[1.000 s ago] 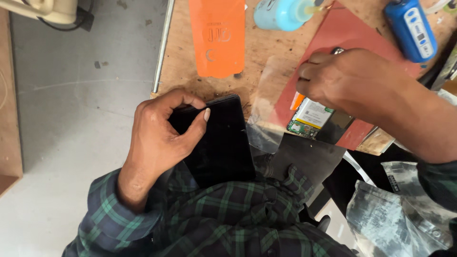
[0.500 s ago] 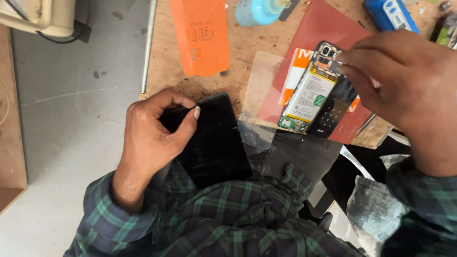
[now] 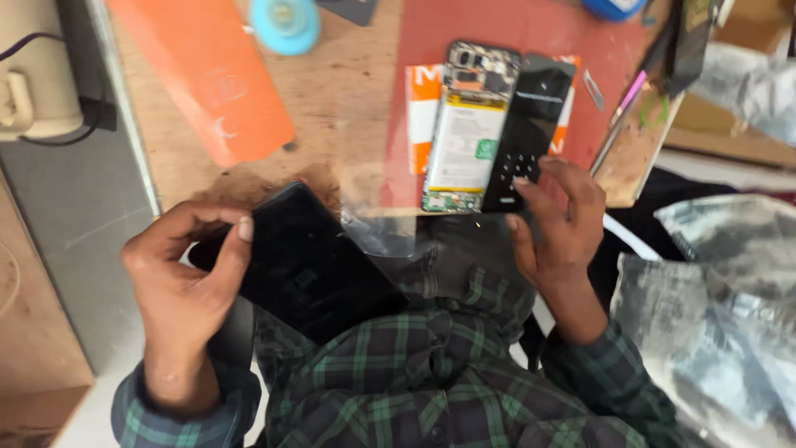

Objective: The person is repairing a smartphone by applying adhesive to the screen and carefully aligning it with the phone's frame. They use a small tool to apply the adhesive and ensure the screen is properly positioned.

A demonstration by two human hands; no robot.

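left hand [image 3: 186,278] grip closed on black screen panel [image 3: 311,265], thumb on its top edge, panel tilted over the lap just off the table [image 3: 348,108] edge. right hand [image 3: 555,220] open, holding nothing, fingertips [image 3: 522,181] touching dark back cover [image 3: 529,133] beside opened phone [image 3: 468,129], both on red mat [image 3: 531,33]. orange sheet [image 3: 207,75] and blue round container [image 3: 286,23] farther back
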